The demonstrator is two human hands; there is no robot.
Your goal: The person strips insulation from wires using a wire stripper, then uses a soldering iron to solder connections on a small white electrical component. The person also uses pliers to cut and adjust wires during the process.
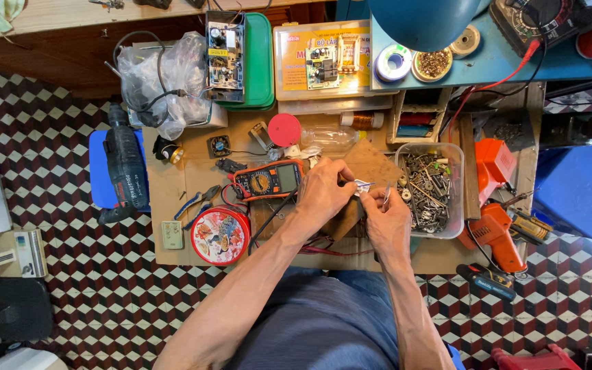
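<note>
Your left hand [323, 192] sits just right of the frame's centre, fingers curled and pinched onto a small silvery part [363, 184]. Your right hand [386, 218] is just beside it, slightly lower and to the right, fingers closed around a thin metal tool [386, 196] whose tip points up toward that part. The part is too small to make out in detail.

Touching the left edge of your left hand lies an orange multimeter [268, 179], its screen facing up. Below and left of it stands a round red tin [220, 235]. To the right of your hands is a clear plastic tub [455, 154] full of screws and metal bits. Further right lies an orange glue gun [496, 233]. A dark cordless drill [125, 164] lies at the left edge of the cardboard-covered worktop [173, 253]. Near the top centre, a green tray [260, 62] holds a circuit board [225, 55], with a red lid [284, 129] lower down.
</note>
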